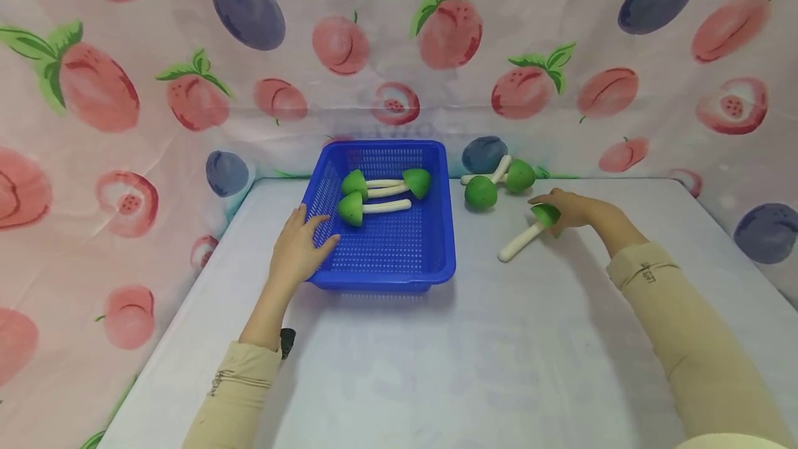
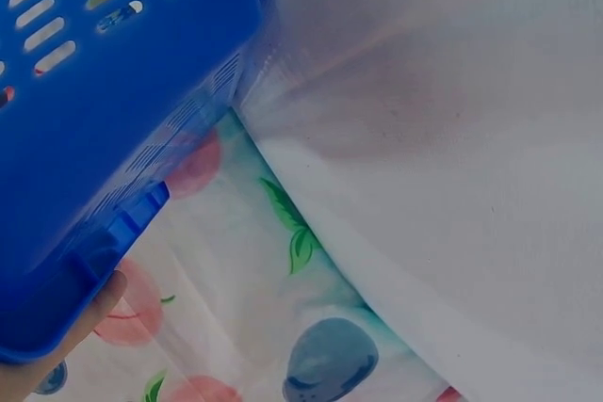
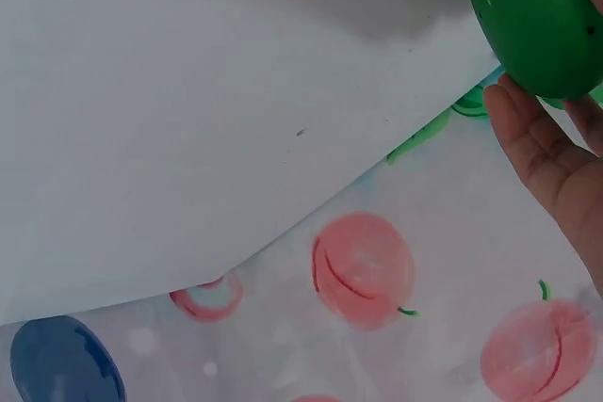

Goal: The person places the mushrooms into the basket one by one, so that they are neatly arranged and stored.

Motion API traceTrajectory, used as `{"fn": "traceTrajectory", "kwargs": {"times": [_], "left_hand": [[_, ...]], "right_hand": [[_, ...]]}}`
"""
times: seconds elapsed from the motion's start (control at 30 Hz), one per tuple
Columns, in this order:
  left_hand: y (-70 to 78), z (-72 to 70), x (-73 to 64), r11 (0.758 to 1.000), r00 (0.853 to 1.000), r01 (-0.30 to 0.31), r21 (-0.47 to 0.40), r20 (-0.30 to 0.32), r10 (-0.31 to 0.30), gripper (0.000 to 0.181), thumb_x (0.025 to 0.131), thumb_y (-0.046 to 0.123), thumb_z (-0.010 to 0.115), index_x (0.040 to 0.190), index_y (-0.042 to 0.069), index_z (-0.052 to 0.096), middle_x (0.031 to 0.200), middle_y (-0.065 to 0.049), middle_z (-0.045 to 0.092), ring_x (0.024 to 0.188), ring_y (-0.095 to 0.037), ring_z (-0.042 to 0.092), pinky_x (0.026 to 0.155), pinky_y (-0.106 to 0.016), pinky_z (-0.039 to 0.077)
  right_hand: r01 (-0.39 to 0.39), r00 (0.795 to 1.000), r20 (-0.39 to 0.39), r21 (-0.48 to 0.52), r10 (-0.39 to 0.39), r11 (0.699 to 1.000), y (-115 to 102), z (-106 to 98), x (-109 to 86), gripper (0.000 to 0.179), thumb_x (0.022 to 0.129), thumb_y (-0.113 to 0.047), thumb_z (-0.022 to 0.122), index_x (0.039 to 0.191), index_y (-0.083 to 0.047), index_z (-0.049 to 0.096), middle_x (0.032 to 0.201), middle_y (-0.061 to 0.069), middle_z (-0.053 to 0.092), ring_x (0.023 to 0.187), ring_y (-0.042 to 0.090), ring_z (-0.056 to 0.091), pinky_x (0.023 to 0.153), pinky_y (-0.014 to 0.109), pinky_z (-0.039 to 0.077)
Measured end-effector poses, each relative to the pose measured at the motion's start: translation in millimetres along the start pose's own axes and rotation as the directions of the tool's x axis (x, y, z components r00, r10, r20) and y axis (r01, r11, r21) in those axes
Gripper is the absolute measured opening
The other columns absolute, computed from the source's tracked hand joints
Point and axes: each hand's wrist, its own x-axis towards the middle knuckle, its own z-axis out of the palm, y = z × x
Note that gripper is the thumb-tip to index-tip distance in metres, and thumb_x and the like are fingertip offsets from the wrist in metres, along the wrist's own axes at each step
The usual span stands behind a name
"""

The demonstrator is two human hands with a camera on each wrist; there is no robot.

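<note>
My left hand point(image 1: 296, 249) holds the left rim of a blue plastic basket point(image 1: 380, 284), thumb and forefinger reaching over the inside. In the left wrist view, a finger lies against the underside of the basket's rim point(image 2: 57, 327). Inside the basket are three toy mushrooms with green caps and white stems, one of them a mushroom point(image 1: 352, 208) lying nearest the front. On the right, my right hand point(image 1: 570, 208) grips another toy mushroom point(image 1: 524, 241) by its cap, the stem slanting down to the left. The right wrist view shows its green cap point(image 3: 532, 21) between thumb and fingers.
Two more mushrooms lie crossed behind the right hand's side of the basket, a front one point(image 1: 481, 192) and a rear one point(image 1: 520, 176). The white table point(image 1: 467, 366) ends at a fruit-printed cloth point(image 1: 386, 40) hanging behind and at the sides.
</note>
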Motion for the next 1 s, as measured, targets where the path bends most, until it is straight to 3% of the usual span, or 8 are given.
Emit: {"fn": "traceTrajectory", "kwargs": {"times": [0.17, 0.4, 0.6, 1.0], "left_hand": [[-2.5, 1.3, -1.0, 1.000, 1.000, 0.003, 0.000, 0.003, -0.003, 0.054, 0.092, 0.037, 0.056, 0.136, 0.007, 0.048, 0.152, -0.029, 0.021, 0.143, -0.044, 0.015, 0.111, -0.062, 0.020], [-4.1, 0.9, -0.8, 1.000, 1.000, -0.008, 0.004, -0.010, 0.008, 0.054, 0.091, 0.037, 0.057, 0.135, 0.006, 0.050, 0.151, -0.030, 0.022, 0.142, -0.044, 0.016, 0.112, -0.061, 0.020], [-4.0, 0.4, -0.2, 1.000, 1.000, -0.018, 0.003, -0.007, 0.018, 0.054, 0.091, 0.038, 0.056, 0.135, 0.006, 0.050, 0.152, -0.030, 0.021, 0.143, -0.044, 0.015, 0.111, -0.062, 0.021], [-2.8, 1.8, 0.9, 1.000, 1.000, -0.013, 0.001, 0.003, 0.013, 0.053, 0.092, 0.037, 0.056, 0.135, 0.006, 0.050, 0.152, -0.030, 0.020, 0.144, -0.043, 0.014, 0.114, -0.059, 0.017]], "right_hand": [[0.009, 1.000, 0.007, 0.016, -0.009, 1.000, 2.4, 7.5, -4.4, 0.071, 0.072, 0.000, 0.074, 0.135, 0.000, 0.042, 0.116, 0.032, 0.036, 0.102, 0.041, 0.046, 0.088, 0.059, 0.044], [0.102, 0.994, -0.045, -0.037, -0.104, 0.994, 6.3, 11.4, -7.9, 0.065, 0.070, 0.000, 0.076, 0.128, 0.001, 0.047, 0.123, 0.027, 0.046, 0.106, 0.040, 0.049, 0.092, 0.059, 0.042], [0.110, 0.989, -0.094, -0.046, -0.114, 0.993, 9.8, 12.7, -15.8, 0.065, 0.071, 0.000, 0.076, 0.128, 0.001, 0.046, 0.127, 0.024, 0.050, 0.107, 0.038, 0.049, 0.094, 0.058, 0.042], [0.176, 0.964, -0.193, -0.043, -0.181, 0.983, -6.2, 6.9, -21.3, 0.062, 0.072, -0.004, 0.078, 0.126, 0.001, 0.048, 0.118, 0.021, 0.055, 0.100, 0.031, 0.052, 0.087, 0.049, 0.046]]}}
